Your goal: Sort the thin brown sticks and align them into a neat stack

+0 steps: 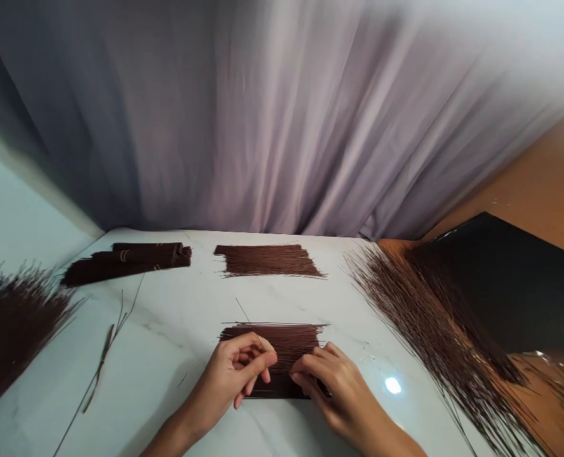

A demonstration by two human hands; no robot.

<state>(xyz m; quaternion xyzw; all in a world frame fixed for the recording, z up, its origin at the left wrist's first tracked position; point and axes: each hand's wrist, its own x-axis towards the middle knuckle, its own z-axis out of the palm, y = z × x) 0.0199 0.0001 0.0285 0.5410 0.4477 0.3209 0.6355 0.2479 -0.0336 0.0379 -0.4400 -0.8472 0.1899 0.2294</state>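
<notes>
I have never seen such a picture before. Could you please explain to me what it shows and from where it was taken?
There is no machine here: you see a person's two bare hands. The single picture comes from a camera worn on the head, looking forward and down.

On the white, grey-veined tabletop, a flat near layer of thin, dark brown strands lies under the hands. A similar far layer lies behind it. At the back left are dark brown bundles with light ties; loose brown heaps lie at the left and right.

The left hand seems to pinch one thin, dark strand in its grip. The right hand is over the near layer; whether it holds anything is unclear.
</notes>
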